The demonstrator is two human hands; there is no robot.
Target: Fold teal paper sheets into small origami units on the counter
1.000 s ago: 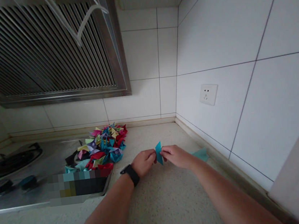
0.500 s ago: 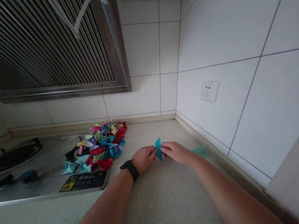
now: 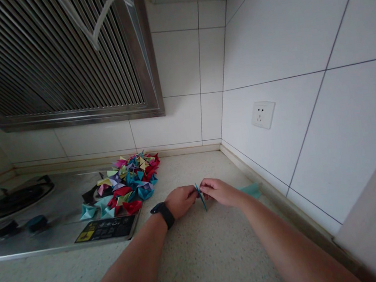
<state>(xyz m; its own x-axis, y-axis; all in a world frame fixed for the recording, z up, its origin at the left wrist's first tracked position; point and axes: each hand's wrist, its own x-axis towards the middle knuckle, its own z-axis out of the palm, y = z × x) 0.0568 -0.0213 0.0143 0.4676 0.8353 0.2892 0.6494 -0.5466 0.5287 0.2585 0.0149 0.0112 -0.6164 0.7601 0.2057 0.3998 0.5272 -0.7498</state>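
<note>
Between my two hands is a small folded piece of blue paper (image 3: 201,197), turned edge-on so that it looks like a thin dark sliver. My left hand (image 3: 182,200), with a black watch on its wrist, pinches it from the left side. From the right, the fingertips of my right hand (image 3: 217,191) close on the same paper. Partly behind my right wrist, light teal paper (image 3: 251,190) lies on the counter. To the left is a heap of folded paper pieces (image 3: 128,182) in red, blue, purple, yellow and pink.
The heap rests partly on the gas stove (image 3: 58,232) and partly on the speckled counter (image 3: 209,257). A range hood (image 3: 68,116) hangs above the stove. On the tiled right wall is a power socket (image 3: 263,114).
The blue paper has turned from showing a broad face to nearly edge-on, its lower tip reaching further down. Both hands stay in almost the same place.
</note>
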